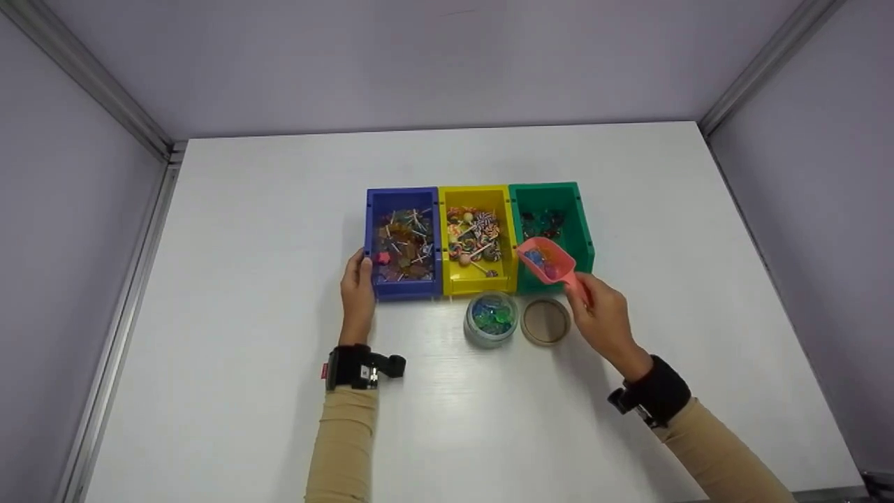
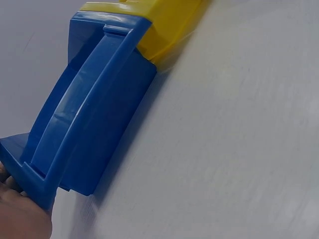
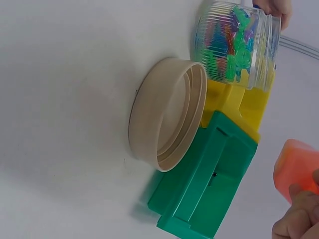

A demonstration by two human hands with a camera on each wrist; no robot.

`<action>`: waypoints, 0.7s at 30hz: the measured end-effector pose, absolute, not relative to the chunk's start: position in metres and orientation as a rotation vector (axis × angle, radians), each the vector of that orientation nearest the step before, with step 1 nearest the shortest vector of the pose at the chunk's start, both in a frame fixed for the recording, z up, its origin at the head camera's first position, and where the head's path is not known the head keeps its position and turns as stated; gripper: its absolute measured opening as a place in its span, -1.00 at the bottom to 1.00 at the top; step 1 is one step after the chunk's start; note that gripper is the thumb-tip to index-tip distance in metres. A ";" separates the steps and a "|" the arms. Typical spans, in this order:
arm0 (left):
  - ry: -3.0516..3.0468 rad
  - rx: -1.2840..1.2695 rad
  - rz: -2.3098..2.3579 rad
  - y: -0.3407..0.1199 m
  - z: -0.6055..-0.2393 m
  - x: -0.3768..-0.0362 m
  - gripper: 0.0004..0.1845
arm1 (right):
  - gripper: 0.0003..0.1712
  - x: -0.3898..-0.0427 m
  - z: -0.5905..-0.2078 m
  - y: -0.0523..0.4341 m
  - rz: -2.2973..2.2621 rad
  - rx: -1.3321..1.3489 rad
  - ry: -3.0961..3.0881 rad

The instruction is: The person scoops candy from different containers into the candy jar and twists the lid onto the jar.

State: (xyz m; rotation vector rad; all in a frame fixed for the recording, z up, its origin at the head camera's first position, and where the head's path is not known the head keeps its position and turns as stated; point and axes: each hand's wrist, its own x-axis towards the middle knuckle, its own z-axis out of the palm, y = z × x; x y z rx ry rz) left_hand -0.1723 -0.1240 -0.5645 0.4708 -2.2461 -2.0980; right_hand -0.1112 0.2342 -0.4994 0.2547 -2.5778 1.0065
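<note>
In the head view my right hand (image 1: 602, 313) grips the handle of a pink scoop (image 1: 564, 264) above the front of the green bin (image 1: 585, 237). Blue and purple translucent pieces lie in the scoop. My left hand (image 1: 357, 293) holds the left wall of the blue bin (image 1: 404, 288) near its front corner. That bin contains stick candies and amber pieces; lollipops (image 1: 475, 234) fill part of the yellow bin (image 1: 482, 285). Darker translucent pieces (image 1: 543, 223) sit at the back of the green one. Fingers (image 3: 299, 216) on the scoop handle show in the right wrist view.
A clear ribbed jar (image 3: 224, 45) of colourful translucent pieces stands open before the yellow bin. Beside it, in front of the green bin, lies a beige round lid (image 3: 149, 114), hollow side up. The three bins stand side by side on a white table (image 1: 265, 209) between pale walls.
</note>
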 end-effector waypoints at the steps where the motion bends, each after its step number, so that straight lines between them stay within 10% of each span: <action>1: -2.250 0.474 -2.096 -0.124 -0.564 -0.172 -0.49 | -0.77 -0.110 -0.499 0.234 1.001 0.260 -2.580; 21: -2.231 0.465 -2.133 -0.125 -0.564 -0.171 -0.49 | -0.71 -0.098 -0.491 0.234 1.008 0.391 -2.652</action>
